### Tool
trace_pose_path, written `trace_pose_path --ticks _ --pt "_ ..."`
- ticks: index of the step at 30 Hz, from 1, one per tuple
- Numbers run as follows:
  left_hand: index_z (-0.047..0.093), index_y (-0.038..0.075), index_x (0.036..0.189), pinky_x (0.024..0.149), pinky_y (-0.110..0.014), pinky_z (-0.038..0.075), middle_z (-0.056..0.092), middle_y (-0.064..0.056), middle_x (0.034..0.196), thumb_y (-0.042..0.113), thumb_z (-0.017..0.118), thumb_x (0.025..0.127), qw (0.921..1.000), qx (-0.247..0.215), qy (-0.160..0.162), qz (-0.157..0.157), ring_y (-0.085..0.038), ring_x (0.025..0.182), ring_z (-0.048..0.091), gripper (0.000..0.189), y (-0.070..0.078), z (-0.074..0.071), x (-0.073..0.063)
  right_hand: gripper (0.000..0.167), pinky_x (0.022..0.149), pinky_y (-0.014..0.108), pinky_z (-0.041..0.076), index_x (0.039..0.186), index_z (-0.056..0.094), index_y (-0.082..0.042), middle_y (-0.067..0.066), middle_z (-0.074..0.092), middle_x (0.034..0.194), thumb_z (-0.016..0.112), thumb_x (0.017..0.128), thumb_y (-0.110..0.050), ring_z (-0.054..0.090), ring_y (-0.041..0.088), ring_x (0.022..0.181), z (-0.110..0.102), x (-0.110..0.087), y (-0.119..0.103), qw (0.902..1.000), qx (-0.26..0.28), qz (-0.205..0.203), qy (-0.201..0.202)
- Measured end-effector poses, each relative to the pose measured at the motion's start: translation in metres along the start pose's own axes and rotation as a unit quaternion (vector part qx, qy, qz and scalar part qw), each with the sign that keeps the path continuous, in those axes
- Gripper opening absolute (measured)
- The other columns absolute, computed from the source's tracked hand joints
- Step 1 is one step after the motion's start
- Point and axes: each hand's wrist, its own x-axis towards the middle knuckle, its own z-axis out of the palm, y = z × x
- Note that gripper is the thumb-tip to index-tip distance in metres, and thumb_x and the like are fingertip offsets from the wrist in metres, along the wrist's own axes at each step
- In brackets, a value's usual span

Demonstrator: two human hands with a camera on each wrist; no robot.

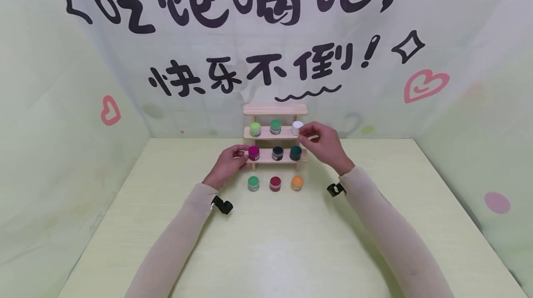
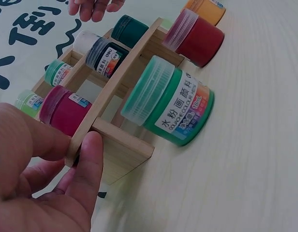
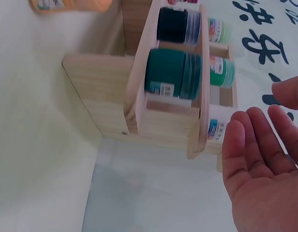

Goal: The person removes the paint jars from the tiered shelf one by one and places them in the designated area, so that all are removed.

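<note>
A small stepped wooden display rack (image 1: 275,110) stands against the back wall, holding little paint jars. My left hand (image 1: 226,164) pinches the left end of its lower shelf between thumb and fingers, beside the magenta jar (image 2: 67,110). On the middle shelf, the white jar (image 1: 297,127) sits at the right end, with light green and green jars (image 1: 275,127) to its left. My right hand (image 1: 329,144) hovers just right of the white jar; the right wrist view shows its fingers (image 3: 259,145) extended with nothing between them. Black and dark teal jars (image 3: 173,72) share the lower shelf.
On the table before the rack stand a green jar (image 2: 173,104), a red jar (image 1: 275,183) and an orange jar (image 1: 297,183) in a row. The back wall (image 1: 208,117) carries black lettering close behind the rack.
</note>
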Motion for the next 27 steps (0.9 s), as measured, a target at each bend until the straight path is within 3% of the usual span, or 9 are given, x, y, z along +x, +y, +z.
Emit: trace_pose_path --ticks 11,21,27 --pt "0.063 0.007 0.141 0.096 -0.033 0.067 0.058 -0.015 0.123 0.002 0.060 0.105 0.9999 0.011 0.003 -0.002 -0.021 0.102 0.066 0.037 0.003 0.000 -0.002 0.034 0.097 0.047 0.066 0.127 0.068 -0.005 0.014 0.071 0.122 0.074 0.099 -0.023 0.068 0.029 0.110 -0.001 0.028 0.013 0.9985 -0.009 0.034 0.041" --pt "0.064 0.009 0.141 0.097 -0.034 0.066 0.060 -0.015 0.123 0.003 0.061 0.105 1.0000 0.009 -0.001 -0.002 -0.022 0.101 0.068 0.036 0.001 -0.001 0.000 0.044 0.099 0.046 0.064 0.135 0.065 -0.007 0.014 0.070 0.124 0.076 0.098 -0.027 0.066 0.029 0.110 0.007 0.034 0.020 0.9985 -0.005 0.054 0.006" --pt "0.064 0.008 0.140 0.096 -0.033 0.067 0.061 -0.015 0.123 0.002 0.061 0.105 0.9999 0.010 -0.001 0.002 -0.020 0.100 0.068 0.036 0.000 0.000 0.001 0.050 0.093 0.043 0.063 0.143 0.063 -0.007 0.013 0.070 0.126 0.076 0.098 -0.025 0.064 0.029 0.110 0.009 0.034 0.020 0.9990 -0.014 0.042 -0.010"
